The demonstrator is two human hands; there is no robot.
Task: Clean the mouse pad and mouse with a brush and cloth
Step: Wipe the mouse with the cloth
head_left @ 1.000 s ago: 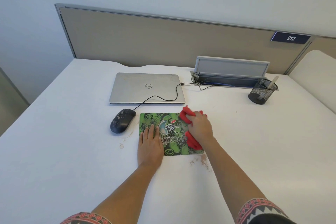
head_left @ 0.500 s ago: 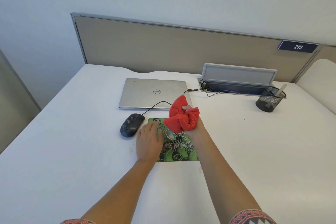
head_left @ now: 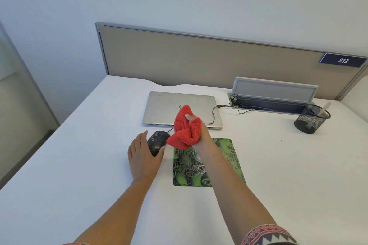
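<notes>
A green patterned mouse pad (head_left: 225, 165) lies flat on the white desk (head_left: 79, 165). Left of it sits a black wired mouse (head_left: 157, 141). My left hand (head_left: 142, 157) is spread at the mouse's near-left side, fingers apart, touching or nearly touching it. My right hand (head_left: 203, 139) is raised above the pad's far left corner, closed on a crumpled red cloth (head_left: 185, 129) that hangs in the air above the mouse's right side. A pale brush handle (head_left: 323, 108) sticks out of a black mesh cup (head_left: 311, 118) at the far right.
A closed silver laptop (head_left: 169, 109) lies behind the mouse, its cable running to a cable tray (head_left: 272, 93) at the beige partition (head_left: 199, 57). The desk's left edge drops off near the wall.
My right hand lifted the red cloth off the pad and carried it left toward the mouse. My left hand left the pad and went to the mouse. The head camera shifted.
</notes>
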